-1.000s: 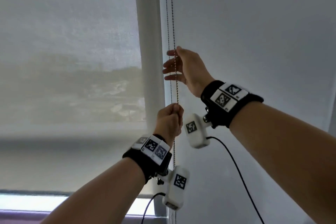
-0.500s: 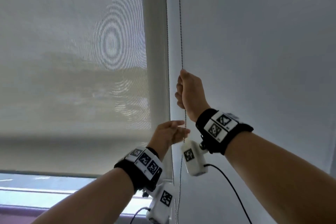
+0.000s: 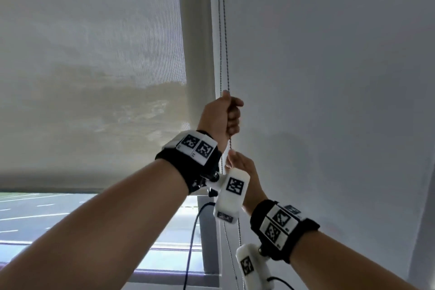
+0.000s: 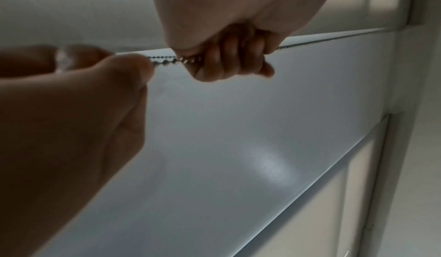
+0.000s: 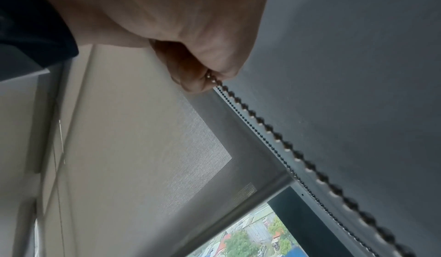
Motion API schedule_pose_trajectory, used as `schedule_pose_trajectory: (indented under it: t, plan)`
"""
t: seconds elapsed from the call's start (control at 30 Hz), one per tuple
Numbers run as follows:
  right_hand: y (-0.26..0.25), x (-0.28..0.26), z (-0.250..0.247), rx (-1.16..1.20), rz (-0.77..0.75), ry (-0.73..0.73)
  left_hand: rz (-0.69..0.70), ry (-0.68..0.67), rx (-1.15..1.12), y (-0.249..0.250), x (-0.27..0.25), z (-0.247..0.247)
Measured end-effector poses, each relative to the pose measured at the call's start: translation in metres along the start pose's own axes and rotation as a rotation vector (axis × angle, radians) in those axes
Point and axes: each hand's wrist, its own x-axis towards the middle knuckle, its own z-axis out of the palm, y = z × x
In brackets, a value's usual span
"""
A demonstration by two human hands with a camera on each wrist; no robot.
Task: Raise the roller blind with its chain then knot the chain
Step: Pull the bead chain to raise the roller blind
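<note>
Left hand (image 3: 221, 120) fisted round bead chain (image 3: 225, 54), just right of roller blind (image 3: 94, 77). Right hand (image 3: 244, 166) just below, pinching same strand.

We judge: pull straight down, alternate grips, keep strand taut.

Head view shows blind only partly raised. Right wrist view alone shows fingers (image 5: 190, 85) closed on beads.

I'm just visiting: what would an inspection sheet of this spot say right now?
Surface: nothing seen.
Job's things: beige mesh roller blind, hem low, with a strip of window bare beneath; beaded metal chain hangs beside it, no knot visible.
Clutter: nothing seen.
Hands: left hand grips the chain in a fist; right hand pinches it just below.
Cables: black cable trails from a white wrist camera.
Surroundings: pale grey wall; road outside.
</note>
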Motion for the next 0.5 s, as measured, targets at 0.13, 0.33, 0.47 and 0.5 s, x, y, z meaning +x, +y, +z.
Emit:
schedule_pose_trajectory:
  t: [0.13, 0.33, 0.47, 0.5]
  plan:
    - [0.005, 0.003, -0.011, -0.094, -0.003, -0.037, 0.049, 0.032, 0.016, -0.007, -0.004, 0.005]
    - [-0.035, 0.025, -0.022, -0.134, -0.062, -0.052, 0.046, -0.009, -0.003, -0.015, -0.011, 0.005]
    - [-0.067, 0.045, -0.022, -0.191, -0.12, -0.009, 0.019, 0.005, 0.023, -0.036, -0.02, -0.004]
    - [-0.075, 0.049, -0.02, -0.208, -0.126, -0.004, 0.005, 0.009, 0.026, -0.042, -0.022, -0.008]
